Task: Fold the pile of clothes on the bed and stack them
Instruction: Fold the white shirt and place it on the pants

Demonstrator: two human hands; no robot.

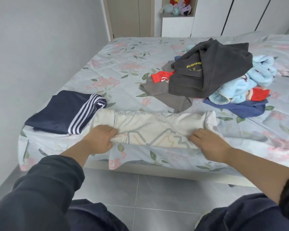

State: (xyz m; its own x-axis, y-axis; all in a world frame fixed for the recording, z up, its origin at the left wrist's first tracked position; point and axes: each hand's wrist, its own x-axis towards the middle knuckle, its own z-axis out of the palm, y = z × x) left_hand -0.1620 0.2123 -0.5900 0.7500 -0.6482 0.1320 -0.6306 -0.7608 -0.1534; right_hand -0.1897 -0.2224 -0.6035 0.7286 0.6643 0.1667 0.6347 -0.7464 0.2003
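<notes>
I'm pinching the cream shirt's (157,125) near edge with my left hand (100,139) and right hand (210,144) on the bed (123,52), folded navy trousers (60,112) lying just left.

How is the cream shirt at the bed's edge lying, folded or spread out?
Partly folded: the cream shirt lies as a narrow band with its sides turned in; left hand and right hand hold its near edge.
</notes>
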